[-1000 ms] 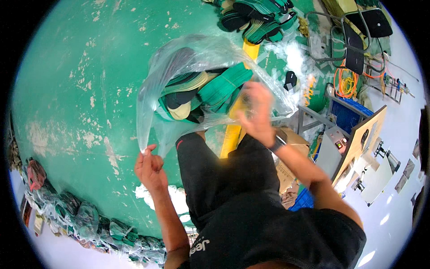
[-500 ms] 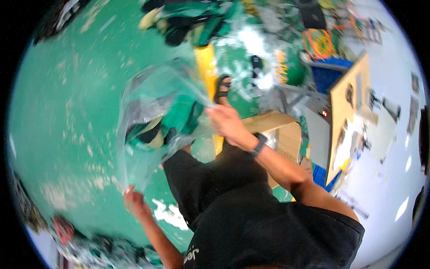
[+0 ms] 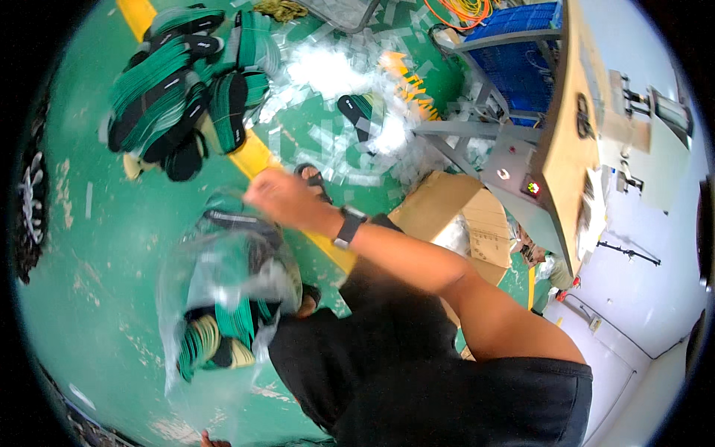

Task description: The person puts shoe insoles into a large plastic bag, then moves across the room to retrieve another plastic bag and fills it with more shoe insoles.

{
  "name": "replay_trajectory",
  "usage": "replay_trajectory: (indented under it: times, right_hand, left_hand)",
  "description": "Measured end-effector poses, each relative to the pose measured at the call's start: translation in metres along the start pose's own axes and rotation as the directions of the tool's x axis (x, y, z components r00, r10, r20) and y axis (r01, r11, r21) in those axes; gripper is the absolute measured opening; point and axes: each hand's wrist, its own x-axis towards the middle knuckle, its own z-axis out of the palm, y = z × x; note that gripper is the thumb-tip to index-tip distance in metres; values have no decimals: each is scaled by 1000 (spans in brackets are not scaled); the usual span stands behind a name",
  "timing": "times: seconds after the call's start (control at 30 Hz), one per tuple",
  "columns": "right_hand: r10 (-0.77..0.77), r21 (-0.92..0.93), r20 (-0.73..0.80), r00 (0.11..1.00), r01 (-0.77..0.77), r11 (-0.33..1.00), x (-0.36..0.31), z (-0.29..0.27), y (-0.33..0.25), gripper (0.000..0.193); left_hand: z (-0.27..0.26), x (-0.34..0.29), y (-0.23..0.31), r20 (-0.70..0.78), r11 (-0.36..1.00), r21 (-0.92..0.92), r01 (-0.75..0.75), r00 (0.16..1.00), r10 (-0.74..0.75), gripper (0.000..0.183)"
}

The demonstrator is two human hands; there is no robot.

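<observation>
A clear plastic bag point(image 3: 173, 305) lies on the floor in front of me, with bundles of green, black and cream insoles point(image 3: 237, 316) inside and under its film. My right hand point(image 3: 287, 197), blurred and with fingers curled closed, is at the far end of the bag; the film beside its fingertips is faint. At the lower edge only the fingers of my left hand point(image 3: 210, 441) show, pinched where the stretched film runs down to them. The rest of that hand is cut off.
Stacked insoles point(image 3: 167, 93) lie at the far left beside a yellow floor line point(image 3: 252, 155). White scraps point(image 3: 320, 71) litter the floor ahead. An open cardboard box point(image 3: 488, 231) stands on the right, by a wood-topped workbench point(image 3: 566, 141) with a blue crate point(image 3: 514, 63).
My view has swung, bringing the insole stacks lower into sight. The bag lies farther down and left in view. My hands are farther apart, the left one mostly out of view.
</observation>
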Motion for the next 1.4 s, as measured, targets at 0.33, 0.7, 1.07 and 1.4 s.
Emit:
replay_trajectory:
  times: [0.33, 0.7, 1.07, 1.4]
  right_hand:
    - [249, -808, -546, 800, -581, 97, 40, -371, 350, 139]
    - [340, -875, -450, 826, -483, 16, 56, -369, 384, 139]
    - [281, -761, -578, 766, -630, 151, 37, -304, 387, 106]
    - [373, -846, -513, 773, -528, -71, -53, -235, 260, 90]
  left_hand:
    - [151, -55, 83, -6, 891, 428, 153, 986, -166, 29]
    - [174, -61, 107, -7, 832, 521, 193, 975, -223, 35]
    - [146, -56, 88, 12, 835, 524, 168, 979, -204, 42]
    - [49, -63, 14, 130, 900, 429, 73, 981, -141, 49]
